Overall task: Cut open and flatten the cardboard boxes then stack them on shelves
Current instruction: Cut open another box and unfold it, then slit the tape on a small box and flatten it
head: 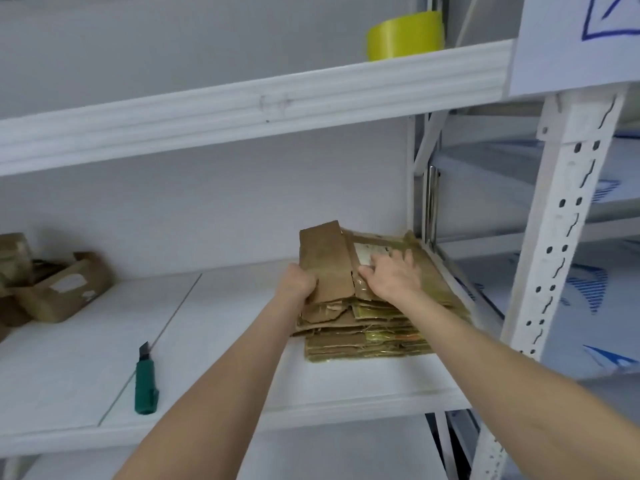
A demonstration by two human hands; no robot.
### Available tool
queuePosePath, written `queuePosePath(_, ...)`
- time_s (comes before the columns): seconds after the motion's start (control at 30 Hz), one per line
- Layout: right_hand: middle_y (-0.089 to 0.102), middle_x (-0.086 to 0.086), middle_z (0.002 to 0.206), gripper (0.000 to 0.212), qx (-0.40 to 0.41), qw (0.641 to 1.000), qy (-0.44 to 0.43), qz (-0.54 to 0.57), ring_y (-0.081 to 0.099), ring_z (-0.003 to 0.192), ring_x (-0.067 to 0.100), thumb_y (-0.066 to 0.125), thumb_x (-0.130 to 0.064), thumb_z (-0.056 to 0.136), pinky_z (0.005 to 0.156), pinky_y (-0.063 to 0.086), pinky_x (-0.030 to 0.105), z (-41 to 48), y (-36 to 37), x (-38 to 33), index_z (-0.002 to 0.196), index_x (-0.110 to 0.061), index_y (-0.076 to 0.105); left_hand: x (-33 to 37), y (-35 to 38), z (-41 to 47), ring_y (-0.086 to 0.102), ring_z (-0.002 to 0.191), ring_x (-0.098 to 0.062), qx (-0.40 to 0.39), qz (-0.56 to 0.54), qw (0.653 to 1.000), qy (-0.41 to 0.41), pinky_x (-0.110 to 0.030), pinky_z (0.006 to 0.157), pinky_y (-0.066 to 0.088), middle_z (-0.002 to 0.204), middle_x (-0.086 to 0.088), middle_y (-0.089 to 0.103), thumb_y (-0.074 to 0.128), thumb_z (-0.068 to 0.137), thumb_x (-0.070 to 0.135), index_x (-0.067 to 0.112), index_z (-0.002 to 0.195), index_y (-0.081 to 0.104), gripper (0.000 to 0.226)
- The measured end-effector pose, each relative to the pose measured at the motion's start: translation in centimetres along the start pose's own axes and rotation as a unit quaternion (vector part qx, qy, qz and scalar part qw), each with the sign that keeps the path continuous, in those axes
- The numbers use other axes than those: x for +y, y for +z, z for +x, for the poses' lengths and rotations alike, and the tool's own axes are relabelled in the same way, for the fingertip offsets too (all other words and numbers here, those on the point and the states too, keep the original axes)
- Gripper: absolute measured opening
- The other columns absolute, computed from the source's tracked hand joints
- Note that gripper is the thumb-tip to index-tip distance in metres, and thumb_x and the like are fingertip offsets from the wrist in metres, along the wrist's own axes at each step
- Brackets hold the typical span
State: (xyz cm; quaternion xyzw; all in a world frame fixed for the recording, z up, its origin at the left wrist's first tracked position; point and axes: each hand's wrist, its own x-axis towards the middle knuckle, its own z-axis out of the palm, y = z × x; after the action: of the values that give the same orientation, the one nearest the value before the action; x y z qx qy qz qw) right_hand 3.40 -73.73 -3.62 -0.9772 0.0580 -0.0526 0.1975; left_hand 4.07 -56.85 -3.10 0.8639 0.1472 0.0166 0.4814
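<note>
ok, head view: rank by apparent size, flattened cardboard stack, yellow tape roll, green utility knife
1. flattened cardboard stack
2. yellow tape roll, base hidden by shelf beam
3. green utility knife, nearer the camera; 2 versus 3 unsure

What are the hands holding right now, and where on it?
The left hand grips the top flattened cardboard by its left edge. The right hand holds nothing; its spread fingers press flat on the stack.
</note>
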Motion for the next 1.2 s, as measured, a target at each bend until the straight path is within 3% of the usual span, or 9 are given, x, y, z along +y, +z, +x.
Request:
queuePosePath(0.07, 0.015, 0.010, 0.162, 0.056, -0.012, 1.000, -0.009, 0.002, 0.004, 0.149, 0.037, 0.040, -0.055, 0.097, 0.117, 0.009, 0.055, 0.0, 0.4, -0.1, 0.144, -0.025, 0.044, 0.1, -0.4, -0.8, 0.051, 0.068, -0.025, -0.007, 0.001, 1.000, 0.000, -0.028, 0.054, 0.037, 0.077, -0.010, 0.054, 0.052, 0.091, 0.010, 0.006, 0.080, 0.051, 0.011)
queuePosePath(0.13, 0.015, 0.010, 0.162, 0.056, -0.015, 1.000, -0.016, 0.004, 0.003, 0.149, 0.037, 0.039, -0.056, 0.098, 0.117, 0.009, 0.057, 0.1, 0.5, -0.3, 0.144, -0.025, 0.044, 0.2, -0.8, -1.6, 0.047, 0.069, -0.020, -0.008, -0.015, 1.000, 0.000, -0.029, 0.061, 0.039, 0.080, -0.005, 0.048, 0.050, 0.094, 0.009, 0.010, 0.080, 0.048, 0.014)
queuePosePath(0.17, 0.014, 0.010, 0.162, 0.057, -0.014, 1.000, -0.018, 0.001, 0.003, 0.149, 0.037, 0.038, -0.056, 0.098, 0.117, 0.010, 0.057, 0.2, 0.4, -0.5, 0.145, -0.024, 0.044, 0.3, -1.0, -2.0, 0.051, 0.079, -0.022, -0.012, -0.012, 1.000, 0.006, -0.031, 0.072, 0.042, 0.091, -0.007, 0.051, 0.050, 0.096, 0.010, 0.008, 0.094, 0.053, 0.004)
queuePosePath(0.23, 0.012, 0.010, 0.162, 0.058, -0.008, 1.000, -0.021, 0.001, 0.004, 0.149, 0.037, 0.039, -0.056, 0.098, 0.116, 0.011, 0.058, 0.4, 0.5, -0.9, 0.145, -0.022, 0.044, 0.1, -1.7, -2.2, 0.050, 0.119, -0.031, -0.006, 0.015, 1.000, 0.019, -0.036, 0.097, 0.039, 0.133, -0.014, 0.049, 0.050, 0.098, 0.013, 0.003, 0.139, 0.041, 0.044)
queuePosePath(0.3, 0.013, 0.011, 0.162, 0.059, -0.002, 1.000, -0.022, 0.000, 0.004, 0.149, 0.037, 0.039, -0.056, 0.098, 0.117, 0.010, 0.058, 0.4, 0.5, -1.4, 0.145, -0.022, 0.045, -0.1, -2.3, -2.5, 0.039, 0.136, -0.031, 0.007, 0.070, 0.996, 0.058, -0.037, 0.107, 0.035, 0.152, -0.015, 0.034, 0.051, 0.098, 0.017, 0.004, 0.150, 0.026, 0.059)
queuePosePath(0.47, 0.027, 0.014, 0.156, 0.058, 0.044, 0.996, -0.067, -0.036, 0.014, 0.147, 0.037, 0.038, -0.055, 0.098, 0.118, 0.013, 0.055, -0.4, 0.5, -3.9, 0.144, -0.022, 0.043, -1.6, -4.9, -2.8, 0.033, 0.138, -0.029, 0.068, 0.314, 0.937, 0.141, -0.038, 0.109, 0.034, 0.154, -0.013, 0.025, 0.053, 0.096, 0.026, 0.010, 0.150, 0.029, 0.061)
queuePosePath(0.6, 0.028, 0.014, 0.153, 0.052, 0.039, 0.992, -0.118, -0.022, 0.014, 0.146, 0.037, 0.040, -0.050, 0.099, 0.118, 0.015, 0.052, -1.8, 1.7, -8.0, 0.144, -0.023, 0.041, -4.1, -7.8, -2.8, 0.029, 0.140, -0.026, 0.089, 0.410, 0.895, 0.154, -0.037, 0.107, 0.035, 0.156, -0.009, 0.019, 0.050, 0.097, 0.024, 0.013, 0.149, 0.028, 0.057)
queuePosePath(0.9, 0.031, 0.010, 0.149, 0.049, 0.017, 0.982, -0.186, -0.022, 0.021, 0.141, 0.030, 0.048, -0.039, 0.097, 0.110, 0.028, 0.043, -5.5, 9.1, -21.3, 0.143, -0.022, 0.040, -13.3, -19.2, -1.5, 0.028, 0.140, -0.028, 0.099, 0.441, 0.884, 0.116, -0.038, 0.107, 0.034, 0.156, -0.010, 0.020, 0.050, 0.095, 0.023, 0.014, 0.149, 0.028, 0.059)
queuePosePath(1.2, 0.035, 0.010, 0.145, 0.050, -0.016, 0.977, -0.211, 0.030, 0.027, 0.137, 0.028, 0.050, -0.030, 0.097, 0.108, 0.032, 0.037, -11.4, 18.7, -39.7, 0.143, -0.017, 0.036, -25.3, -36.8, 0.5, 0.034, 0.136, -0.028, 0.107, 0.445, 0.885, 0.085, -0.038, 0.101, 0.040, 0.154, -0.007, 0.022, 0.050, 0.096, 0.021, 0.014, 0.147, 0.031, 0.055)
